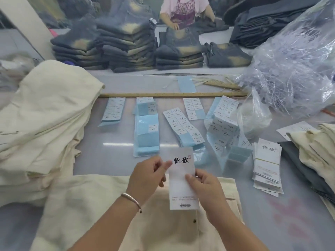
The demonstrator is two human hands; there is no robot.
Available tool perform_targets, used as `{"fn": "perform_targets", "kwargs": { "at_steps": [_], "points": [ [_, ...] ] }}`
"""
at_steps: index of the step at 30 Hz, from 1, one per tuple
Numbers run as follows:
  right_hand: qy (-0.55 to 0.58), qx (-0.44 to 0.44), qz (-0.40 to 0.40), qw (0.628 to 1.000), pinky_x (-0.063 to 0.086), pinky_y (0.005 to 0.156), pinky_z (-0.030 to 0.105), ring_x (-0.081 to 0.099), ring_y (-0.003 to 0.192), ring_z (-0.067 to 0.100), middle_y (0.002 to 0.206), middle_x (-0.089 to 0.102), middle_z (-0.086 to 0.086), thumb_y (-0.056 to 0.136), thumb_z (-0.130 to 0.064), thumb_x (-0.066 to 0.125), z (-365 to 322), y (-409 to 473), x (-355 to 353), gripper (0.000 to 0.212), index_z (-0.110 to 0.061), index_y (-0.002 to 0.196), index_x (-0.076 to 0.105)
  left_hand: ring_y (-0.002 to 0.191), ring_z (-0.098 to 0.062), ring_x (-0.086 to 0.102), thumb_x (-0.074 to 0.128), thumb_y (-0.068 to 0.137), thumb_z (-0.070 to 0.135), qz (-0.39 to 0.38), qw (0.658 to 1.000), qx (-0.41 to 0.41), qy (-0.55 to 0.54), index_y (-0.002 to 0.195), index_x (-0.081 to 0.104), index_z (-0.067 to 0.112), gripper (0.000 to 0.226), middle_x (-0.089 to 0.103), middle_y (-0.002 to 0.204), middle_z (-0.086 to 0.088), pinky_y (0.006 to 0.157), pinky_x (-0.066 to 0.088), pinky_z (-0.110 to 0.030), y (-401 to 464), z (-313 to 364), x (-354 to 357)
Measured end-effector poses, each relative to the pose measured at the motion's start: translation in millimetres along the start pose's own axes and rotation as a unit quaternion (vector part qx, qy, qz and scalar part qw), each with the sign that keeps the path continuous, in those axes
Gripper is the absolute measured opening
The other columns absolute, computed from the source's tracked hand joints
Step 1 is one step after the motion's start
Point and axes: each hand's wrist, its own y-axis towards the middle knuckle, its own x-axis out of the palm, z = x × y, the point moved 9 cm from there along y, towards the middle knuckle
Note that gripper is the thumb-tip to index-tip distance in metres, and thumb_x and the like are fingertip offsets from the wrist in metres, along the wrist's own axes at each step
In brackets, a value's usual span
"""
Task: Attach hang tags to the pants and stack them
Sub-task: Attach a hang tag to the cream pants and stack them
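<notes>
Both hands hold one white tag (181,178) upright above the cream pants (101,205) spread on the desk (112,160). The left hand (146,176) pinches the tag's upper left edge between thumb and forefinger, its other fingers (157,163) loosely curled. A metal bangle (131,201) circles that wrist. The right hand (206,189) grips the tag's right edge lower down, thumb across the front, the remaining fingers hidden behind the card. Black brush lettering sits near the tag's top, small print near its bottom edge.

Directly under the fingers lies the waistband of the pants, with a dark button (194,221) below the tag. Left of the left fingers rises a pile of folded cream pants (47,124). Beyond the fingertips, sheets of printed stickers (183,125) on blue backing lie spread in a row, with blue backing packs (146,134) among them. Farther off, a wooden ruler (172,95) runs crosswise. Right of the right fingers sits a stack of white tags (268,165), and past it a heap of cream and grey garments (311,151). Up and to the right a clear plastic bag (293,69) bulges with thin strands. At the far side, stacks of faded jeans (126,48) stand in a row, and another person (183,13) works behind them.
</notes>
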Motion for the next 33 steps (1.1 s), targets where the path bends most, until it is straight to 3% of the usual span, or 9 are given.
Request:
{"fn": "perform_targets", "kwargs": {
  "at_steps": [3,6,10,12,14,17,19,25,33],
  "points": [
    [-0.01,0.022,0.013,1.0,0.056,0.076,0.045,0.071,0.08,0.031,0.084,0.076,0.01,0.096,-0.008,0.057,13,17,10,0.019,-0.015,0.091,0.074,0.066,-0.022,0.057,0.059,0.094,0.031,0.103,0.981,0.026,0.162,0.069,0.053,0.013,0.031,0.059,0.064,0.0,0.064,0.044,-0.035,55,-19,-47],
    [-0.026,0.027,0.02,0.999,0.053,0.079,0.058,0.068,0.084,0.044,0.085,0.074,0.018,0.095,-0.007,0.058,26,26,15,0.016,-0.011,0.093,0.073,0.085,-0.024,0.057,0.057,0.092,0.02,0.124,0.961,0.036,0.244,0.078,0.065,0.013,0.018,0.063,0.083,-0.002,0.071,0.045,-0.035,118,-34,-67],
    [-0.031,0.038,0.039,0.998,0.053,0.061,0.038,0.067,0.062,0.026,0.07,0.072,0.017,0.093,-0.005,0.061,37,32,12,0.016,-0.012,0.086,0.073,0.102,-0.025,0.054,0.054,0.092,0.02,0.134,0.946,0.025,0.295,0.089,0.074,0.016,0.02,0.067,0.099,-0.004,0.074,0.042,-0.031,181,-52,-73],
    [-0.012,0.051,0.03,0.998,0.05,0.054,0.026,0.065,0.057,0.021,0.065,0.071,0.014,0.093,-0.004,0.06,40,33,14,0.016,-0.01,0.086,0.073,0.109,-0.024,0.054,0.059,0.091,0.025,0.097,0.953,0.023,0.288,0.101,0.074,0.016,0.02,0.068,0.107,-0.002,0.084,0.044,-0.032,204,-61,-62],
    [0.006,0.059,0.024,0.998,0.05,0.053,0.025,0.066,0.057,0.022,0.068,0.072,0.017,0.092,-0.004,0.06,42,32,15,0.015,-0.008,0.088,0.073,0.115,-0.023,0.051,0.063,0.09,0.033,0.056,0.953,0.018,0.296,0.114,0.069,0.018,0.029,0.064,0.114,-0.002,0.091,0.045,-0.035,217,-70,-48],
    [0.03,0.07,0.017,0.997,0.052,0.059,0.029,0.069,0.063,0.026,0.075,0.073,0.02,0.092,-0.004,0.06,43,34,14,0.014,-0.007,0.091,0.073,0.113,-0.021,0.048,0.063,0.087,0.047,0.071,0.935,0.021,0.347,0.119,0.064,0.025,0.039,0.055,0.114,-0.001,0.089,0.043,-0.036,223,-78,-39],
    [0.048,0.079,0.011,0.996,0.053,0.053,0.023,0.07,0.062,0.023,0.076,0.073,0.021,0.091,-0.002,0.06,44,35,14,0.014,-0.005,0.09,0.074,0.111,-0.02,0.048,0.064,0.085,0.052,0.095,0.933,0.027,0.347,0.12,0.064,0.03,0.041,0.052,0.112,0.001,0.089,0.039,-0.036,223,-82,-38],
    [0.075,0.08,0.011,0.994,0.048,0.051,0.015,0.071,0.064,0.019,0.08,0.074,0.021,0.088,0.006,0.059,45,37,13,0.02,-0.003,0.085,0.076,0.107,-0.02,0.05,0.065,0.087,0.041,0.151,0.949,0.032,0.274,0.115,0.068,0.028,0.031,0.054,0.108,0.003,0.087,0.035,-0.035,220,-82,-35],
    [0.099,0.086,0.009,0.991,0.051,0.051,0.019,0.071,0.061,0.022,0.078,0.072,0.026,0.086,0.008,0.059,50,41,16,0.027,-0.009,0.076,0.079,0.106,-0.02,0.052,0.058,0.093,0.035,0.164,0.918,0.09,0.35,0.11,0.069,0.025,0.022,0.059,0.109,0.002,0.084,0.028,-0.035,218,-69,-27]
  ]
}}
